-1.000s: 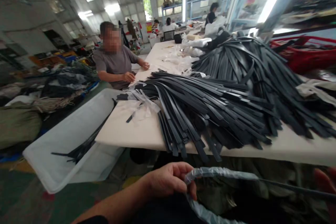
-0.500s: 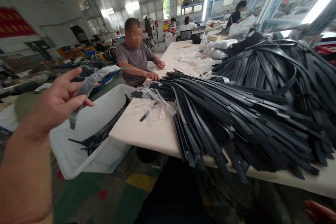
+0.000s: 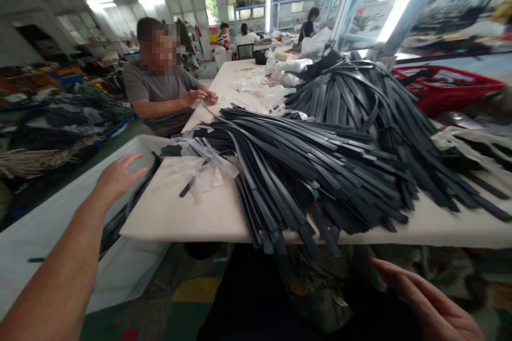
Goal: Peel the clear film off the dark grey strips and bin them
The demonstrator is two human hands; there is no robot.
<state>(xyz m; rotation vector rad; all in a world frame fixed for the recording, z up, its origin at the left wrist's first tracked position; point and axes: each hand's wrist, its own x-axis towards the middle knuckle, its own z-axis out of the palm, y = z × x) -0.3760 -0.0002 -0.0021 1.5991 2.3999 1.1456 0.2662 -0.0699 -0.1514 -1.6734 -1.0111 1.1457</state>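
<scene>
My left hand is over the white bin, fingers apart, with nothing seen in it. Beneath and beside it, dark straps lie inside the bin. My right hand hangs below the table's front edge, its fingers stretched out and holding nothing visible. On the cream table, a large fanned heap of black straps spreads toward the front edge, several ends hanging over it. Scraps of clear plastic wrap lie at the heap's left end.
Across the table corner sits a co-worker, both hands together near the strap ends. A second strap pile rises behind the first. More plastic lies farther back. A red basket stands at the right.
My left hand has let go of the plastic-wrapped strap and moved lower over the bin. My right hand has come farther into view. The view has swung right; the co-worker's hands have come together.
</scene>
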